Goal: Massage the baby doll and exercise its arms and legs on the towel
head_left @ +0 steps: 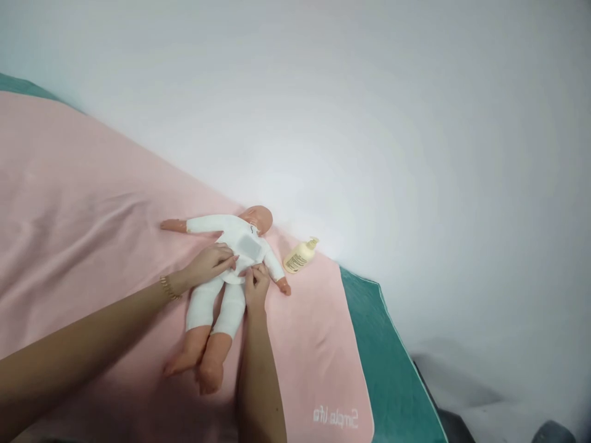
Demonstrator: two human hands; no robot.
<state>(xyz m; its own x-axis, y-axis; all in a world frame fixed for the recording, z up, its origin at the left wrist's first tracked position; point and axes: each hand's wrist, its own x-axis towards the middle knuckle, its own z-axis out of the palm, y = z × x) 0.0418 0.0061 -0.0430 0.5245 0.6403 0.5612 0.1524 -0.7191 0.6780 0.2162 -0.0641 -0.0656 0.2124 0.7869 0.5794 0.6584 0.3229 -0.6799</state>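
Note:
A baby doll (207, 307) lies on its back on a pink mat, its head away from me and its bare feet toward me. It wears a white top (231, 231) with a grey patch on the chest, and white trousers. My left hand (213, 261), with a bracelet at the wrist, is closed at one side of the doll's waist, fingertips pinching the top's lower part. On the opposite side, my right hand (257, 286) has its fingers bent in a pinch on the same top near its hem. Fingers partly cover the cloth there.
A pale yellow pump bottle (299, 255) leans or lies beside the doll's arm, near the wall. The pink mat (314, 357), with mirrored lettering, is spread over a green surface (388, 351). A white wall (369, 123) rises behind. Dark objects (455, 424) sit at the lower right.

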